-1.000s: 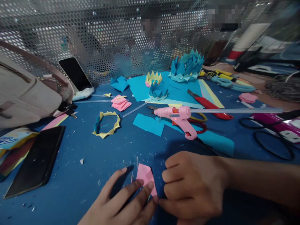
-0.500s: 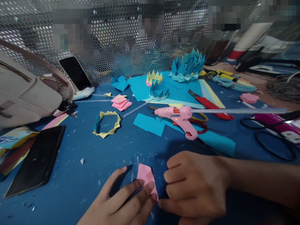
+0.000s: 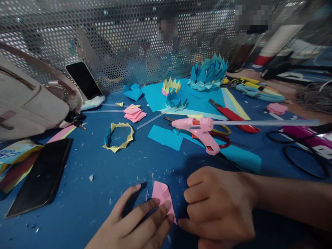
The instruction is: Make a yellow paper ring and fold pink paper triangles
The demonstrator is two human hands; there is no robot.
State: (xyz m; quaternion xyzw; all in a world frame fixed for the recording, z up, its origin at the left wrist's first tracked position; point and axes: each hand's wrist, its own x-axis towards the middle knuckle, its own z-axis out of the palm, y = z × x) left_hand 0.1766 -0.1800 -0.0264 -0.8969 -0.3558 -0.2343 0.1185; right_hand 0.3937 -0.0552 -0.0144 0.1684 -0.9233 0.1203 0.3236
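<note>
On the blue table lies a small folded piece of pink paper [image 3: 160, 190]. My left hand [image 3: 142, 221] presses on it from above, fingers spread and lying flat. To its right, my right hand [image 3: 218, 204] is curled, with one fingertip at the paper's lower right corner; whether anything is inside the curled fingers is hidden. Beyond the hands is a pink glue gun [image 3: 203, 129] with a long clear stick. A yellow zigzag paper ring [image 3: 126, 142] with a blue part lies to the left, and a stack of pink paper [image 3: 134, 114] sits behind it.
At the left are a light bag [image 3: 31, 100], a dark tablet [image 3: 41, 180] and a leaning phone [image 3: 84, 81]. Blue paper flowers [image 3: 209, 74], red-handled pliers [image 3: 236, 117] and blue strips [image 3: 166, 137] lie further back. A black cable [image 3: 303, 169] loops at the right.
My right hand has shifted slightly to the right. My left hand and the pink paper look nearly unchanged.
</note>
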